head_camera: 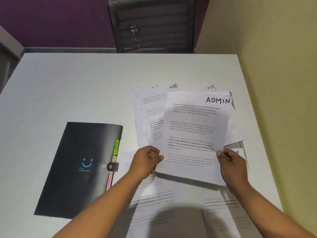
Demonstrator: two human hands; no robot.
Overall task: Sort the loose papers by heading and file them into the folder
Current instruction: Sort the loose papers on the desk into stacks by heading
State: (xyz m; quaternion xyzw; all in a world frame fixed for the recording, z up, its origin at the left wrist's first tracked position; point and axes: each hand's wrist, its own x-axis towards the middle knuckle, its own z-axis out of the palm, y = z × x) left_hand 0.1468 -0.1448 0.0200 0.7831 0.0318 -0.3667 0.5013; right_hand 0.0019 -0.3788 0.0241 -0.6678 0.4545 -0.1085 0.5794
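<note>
A printed sheet headed ADMIN [193, 131] is lifted off the white table [77, 86], gripped at its lower edge by both hands. My left hand [145, 160] pinches its lower left side and my right hand [233, 165] its lower right side. Beneath and behind it lie loose papers, two of them headed HR [173, 86] [212, 87]. More printed sheets [154, 201] lie near the table's front edge. The black folder [80, 169] rests shut at the left, clasp fastened, with green, orange and pink tabs along its right edge.
A black mesh chair [151, 24] stands behind the table's far edge. A yellow wall [274, 66] runs close along the table's right side. A purple wall is at the back left.
</note>
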